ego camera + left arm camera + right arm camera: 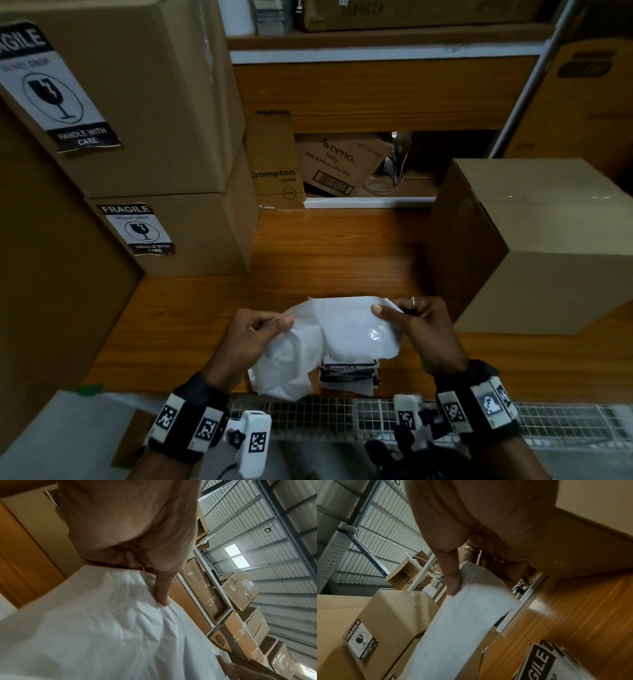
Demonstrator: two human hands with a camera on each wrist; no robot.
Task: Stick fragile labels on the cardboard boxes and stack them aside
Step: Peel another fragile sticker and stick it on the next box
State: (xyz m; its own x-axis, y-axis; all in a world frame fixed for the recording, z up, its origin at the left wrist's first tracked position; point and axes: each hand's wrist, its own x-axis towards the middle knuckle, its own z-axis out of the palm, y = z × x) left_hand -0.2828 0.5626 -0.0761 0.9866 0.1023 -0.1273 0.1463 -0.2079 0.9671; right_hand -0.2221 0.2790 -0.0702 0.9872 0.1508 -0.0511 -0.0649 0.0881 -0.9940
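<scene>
Both hands hold a white label sheet [346,325] with its crumpled backing paper [287,366] above the wooden table [342,260]. My left hand [255,337] pinches the crumpled backing [102,615] at the left. My right hand [416,323] pinches the sheet's top right corner [471,608] with the thumb on its white back. A stack of fragile labels [347,371] lies on the table under the sheet, also in the right wrist view [556,662]. An unlabelled cardboard box [534,246] stands at the right. Two stacked labelled boxes [164,171] stand at the left.
A tall cardboard box face [44,274] fills the near left. Behind the table a shelf opening holds printed cartons [329,164] and cables. A wire grid [342,414] runs along the table's near edge.
</scene>
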